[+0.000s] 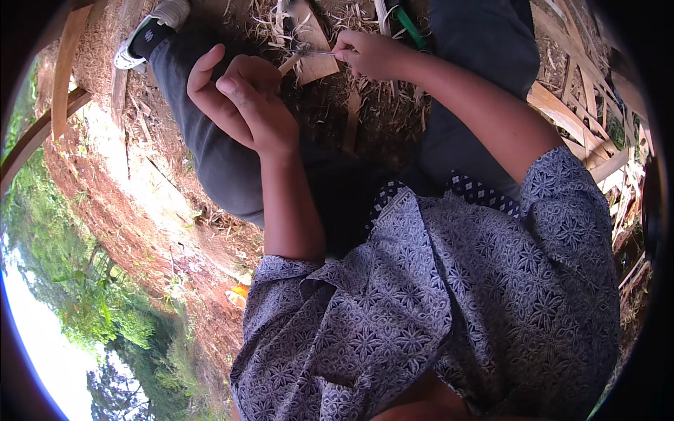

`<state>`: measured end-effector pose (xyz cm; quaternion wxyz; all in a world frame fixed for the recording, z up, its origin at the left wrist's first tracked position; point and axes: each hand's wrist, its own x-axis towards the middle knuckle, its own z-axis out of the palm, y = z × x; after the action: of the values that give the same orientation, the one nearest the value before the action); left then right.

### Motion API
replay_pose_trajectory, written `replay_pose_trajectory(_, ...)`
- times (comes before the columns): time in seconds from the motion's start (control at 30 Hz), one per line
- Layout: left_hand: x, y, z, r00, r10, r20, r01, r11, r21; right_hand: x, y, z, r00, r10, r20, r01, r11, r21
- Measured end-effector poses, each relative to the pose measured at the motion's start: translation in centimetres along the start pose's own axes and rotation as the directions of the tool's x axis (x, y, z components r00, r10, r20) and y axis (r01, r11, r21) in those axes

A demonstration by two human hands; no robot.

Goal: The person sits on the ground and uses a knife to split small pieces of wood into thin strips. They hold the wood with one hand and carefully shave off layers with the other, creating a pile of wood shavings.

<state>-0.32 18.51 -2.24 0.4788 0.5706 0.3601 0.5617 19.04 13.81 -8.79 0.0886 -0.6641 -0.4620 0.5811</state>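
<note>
My right hand is closed, with thumb and fingers pinching a thin, straight metal rod that points left. The rod's far end meets a pale wooden stick and a small fuzzy bit where the two cross. From the curled fingers of my left hand the stick sticks out; the index finger and thumb of that hand are raised apart from it. Beneath both hands lies a flat, light wooden board, with a dark tool part at its left edge. What the left palm covers is hidden.
Wood shavings and loose slivers litter the brown soil. A green-handled thing lies beyond my right hand, by my trouser leg. Wood strips pile up at right. A curved wooden piece stands at far left.
</note>
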Motion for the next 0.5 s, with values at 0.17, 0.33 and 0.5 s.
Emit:
replay_pose_trajectory(0.17,-1.8,1.0,-0.2,0.985,-0.138,0.101,0.148,0.983,-0.109,-1.9,-1.9,-1.0,0.976,-0.175,0.127,0.149,0.971,0.187)
replay_pose_trajectory(0.33,-2.2,1.3,-0.6,0.975,-0.165,0.146,0.174,0.983,-0.056,-2.7,-3.5,-1.0,0.985,-0.140,0.098,0.132,0.988,0.082)
replay_pose_trajectory(0.5,-2.2,1.4,0.2,0.982,-0.157,0.103,0.165,0.983,-0.084,0.0,-1.4,1.4,0.972,-0.204,-0.120,0.204,0.979,-0.010)
